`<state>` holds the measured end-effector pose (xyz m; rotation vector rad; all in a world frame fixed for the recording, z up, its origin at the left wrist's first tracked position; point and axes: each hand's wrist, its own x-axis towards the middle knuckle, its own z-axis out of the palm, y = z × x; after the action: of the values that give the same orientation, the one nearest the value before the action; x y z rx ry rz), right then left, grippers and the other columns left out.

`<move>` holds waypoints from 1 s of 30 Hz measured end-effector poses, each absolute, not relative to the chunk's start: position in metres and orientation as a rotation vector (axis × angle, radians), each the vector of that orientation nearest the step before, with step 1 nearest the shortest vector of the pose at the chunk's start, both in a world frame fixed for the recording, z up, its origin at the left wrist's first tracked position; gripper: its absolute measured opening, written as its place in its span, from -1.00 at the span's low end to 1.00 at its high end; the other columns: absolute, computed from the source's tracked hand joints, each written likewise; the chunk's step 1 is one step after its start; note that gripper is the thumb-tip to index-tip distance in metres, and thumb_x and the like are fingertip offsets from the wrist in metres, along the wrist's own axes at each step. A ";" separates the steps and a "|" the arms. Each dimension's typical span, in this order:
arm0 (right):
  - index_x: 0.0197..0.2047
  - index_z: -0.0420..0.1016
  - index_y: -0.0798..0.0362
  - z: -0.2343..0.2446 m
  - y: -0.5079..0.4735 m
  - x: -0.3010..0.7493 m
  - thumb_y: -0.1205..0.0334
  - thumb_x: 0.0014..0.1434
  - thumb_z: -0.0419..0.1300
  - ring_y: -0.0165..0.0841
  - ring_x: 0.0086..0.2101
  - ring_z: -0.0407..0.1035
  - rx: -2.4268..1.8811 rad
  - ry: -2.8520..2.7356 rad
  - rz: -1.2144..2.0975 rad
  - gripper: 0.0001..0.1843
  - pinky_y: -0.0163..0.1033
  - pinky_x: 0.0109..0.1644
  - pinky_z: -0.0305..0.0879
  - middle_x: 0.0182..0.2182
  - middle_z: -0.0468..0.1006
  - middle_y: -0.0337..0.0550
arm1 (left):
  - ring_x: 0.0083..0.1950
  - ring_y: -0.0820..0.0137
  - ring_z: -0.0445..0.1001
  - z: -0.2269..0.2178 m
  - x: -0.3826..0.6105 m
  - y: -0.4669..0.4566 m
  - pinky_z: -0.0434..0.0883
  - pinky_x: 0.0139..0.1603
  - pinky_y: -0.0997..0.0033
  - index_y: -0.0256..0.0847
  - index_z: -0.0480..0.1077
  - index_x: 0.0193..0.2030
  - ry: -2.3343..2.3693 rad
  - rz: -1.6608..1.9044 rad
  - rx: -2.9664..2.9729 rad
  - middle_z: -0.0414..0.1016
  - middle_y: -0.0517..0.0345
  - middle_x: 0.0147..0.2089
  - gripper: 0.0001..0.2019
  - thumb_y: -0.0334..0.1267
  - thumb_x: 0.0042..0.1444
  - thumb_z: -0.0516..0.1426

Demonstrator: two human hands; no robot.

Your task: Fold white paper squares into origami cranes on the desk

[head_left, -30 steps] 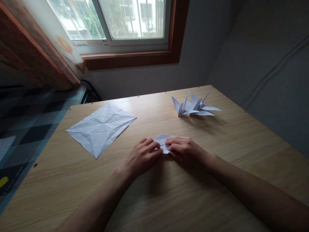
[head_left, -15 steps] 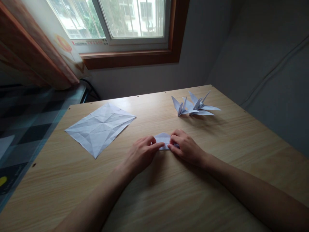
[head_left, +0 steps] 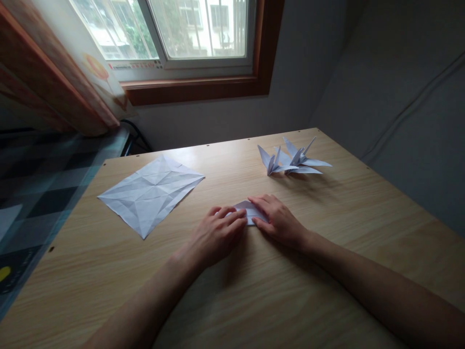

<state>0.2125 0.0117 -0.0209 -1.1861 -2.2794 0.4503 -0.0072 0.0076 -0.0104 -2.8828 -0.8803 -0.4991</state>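
Observation:
A small folded piece of white paper (head_left: 250,212) lies on the wooden table (head_left: 327,228) in front of me. My left hand (head_left: 214,235) rests on its left end with the fingers curled down onto it. My right hand (head_left: 278,220) covers its right end, fingers pressed flat along the fold. Most of the paper is hidden under both hands.
A creased, unfolded square sheet (head_left: 150,192) lies at the left of the table. Two finished paper cranes (head_left: 292,160) stand at the far right. A window and a curtain are behind the table, a checked bed cover to the left.
My right fingers have slid further over the paper and flattened on it. My left fingers have shifted slightly along its left end. The paper looks smaller and flatter.

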 end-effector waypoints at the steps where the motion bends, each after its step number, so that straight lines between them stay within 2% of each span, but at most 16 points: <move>1: 0.17 0.34 0.11 -0.020 0.011 0.212 0.34 0.18 0.18 -0.15 -0.01 0.32 -1.184 -2.262 0.458 -0.53 0.00 0.13 0.28 0.01 0.49 0.04 | 0.04 0.26 0.42 -0.010 -0.007 0.007 0.29 0.00 0.23 -0.17 0.42 -0.03 -0.887 -0.497 -2.888 0.50 0.08 0.11 -0.80 -0.32 0.27 0.04; 6: -0.08 0.52 0.06 -0.020 0.009 0.213 0.36 0.20 0.18 -0.21 -0.11 0.35 -1.148 -2.252 0.420 -0.78 -0.08 0.03 0.33 -0.15 0.55 -0.06 | -0.02 0.23 0.41 -0.009 -0.007 0.006 0.30 -0.03 0.19 -0.16 0.42 0.00 -0.895 -0.476 -2.834 0.50 0.03 0.06 -0.78 -0.30 0.25 0.07; 8: -0.13 0.55 0.07 -0.022 0.008 0.213 0.34 0.24 0.16 -0.22 -0.12 0.35 -1.124 -2.268 0.380 -0.83 -0.08 0.03 0.33 -0.16 0.55 -0.06 | 0.00 0.20 0.40 -0.008 -0.006 0.005 0.30 -0.03 0.16 -0.16 0.44 -0.02 -0.913 -0.497 -2.784 0.48 -0.01 0.09 -0.79 -0.28 0.25 0.07; 12: -0.09 0.55 0.08 -0.024 0.007 0.213 0.31 0.28 0.12 -0.21 -0.10 0.34 -1.097 -2.335 0.295 -0.79 -0.08 0.04 0.32 -0.11 0.56 -0.04 | 0.09 0.23 0.40 -0.006 -0.005 0.005 0.28 0.04 0.20 -0.18 0.44 -0.04 -0.864 -0.522 -2.824 0.47 0.01 0.14 -0.79 -0.31 0.26 0.04; 15: -0.09 0.55 0.08 -0.022 0.006 0.212 0.32 0.30 0.10 -0.21 -0.11 0.34 -1.097 -2.387 0.220 -0.79 -0.09 0.01 0.31 -0.11 0.58 -0.05 | 0.08 0.29 0.43 -0.006 -0.005 0.006 0.29 0.04 0.25 -0.19 0.43 -0.02 -0.860 -0.488 -2.873 0.52 0.02 0.09 -0.78 -0.33 0.27 0.02; 19: -0.12 0.55 0.07 -0.014 0.005 0.211 0.34 0.30 0.08 -0.21 -0.17 0.34 -1.076 -2.478 0.096 -0.79 -0.09 -0.02 0.26 -0.13 0.61 -0.07 | 0.08 0.28 0.45 -0.007 -0.005 0.006 0.28 0.06 0.23 -0.17 0.39 0.07 -0.863 -0.459 -2.858 0.52 0.03 0.09 -0.73 -0.31 0.26 0.04; 22: -0.11 0.54 0.08 -0.007 0.003 0.210 0.37 0.28 0.10 -0.21 -0.19 0.34 -1.077 -2.558 0.034 -0.80 -0.09 -0.03 0.22 -0.17 0.61 -0.05 | 0.08 0.27 0.44 -0.007 -0.006 0.005 0.24 0.09 0.20 -0.12 0.41 0.07 -0.854 -0.489 -2.818 0.53 0.08 0.08 -0.74 -0.31 0.26 0.07; 26: -0.37 0.53 0.10 -0.003 0.001 0.209 0.29 0.26 0.11 -0.22 -0.28 0.32 -1.145 -2.566 0.061 -0.79 -0.10 -0.10 0.22 -0.36 0.56 -0.04 | 0.12 0.15 0.38 -0.006 -0.007 0.005 0.18 0.13 0.08 -0.07 0.45 0.01 -0.894 -0.509 -2.711 0.49 0.05 0.10 -0.76 -0.27 0.21 0.13; 28: -0.51 0.47 0.07 -0.005 0.001 0.208 0.25 0.27 0.12 -0.25 -0.32 0.32 -1.222 -2.472 0.163 -0.69 -0.13 -0.15 0.24 -0.44 0.52 -0.07 | 0.04 0.14 0.39 -0.006 -0.007 0.005 0.20 0.07 0.08 -0.06 0.47 -0.02 -0.932 -0.493 -2.657 0.49 0.03 0.06 -0.77 -0.25 0.19 0.15; 30: -0.52 0.43 0.06 -0.008 0.001 0.206 0.24 0.25 0.16 -0.26 -0.29 0.33 -1.283 -2.328 0.285 -0.71 -0.15 -0.13 0.25 -0.40 0.53 -0.08 | -0.06 0.18 0.39 -0.005 -0.007 0.005 0.22 -0.03 0.13 -0.05 0.47 -0.02 -0.955 -0.473 -2.646 0.50 0.04 -0.03 -0.78 -0.24 0.20 0.15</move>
<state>0.2058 0.0012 -0.0084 -1.2835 -2.3280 0.2847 -0.0072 0.0053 -0.0048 -2.6463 -0.9546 -0.4727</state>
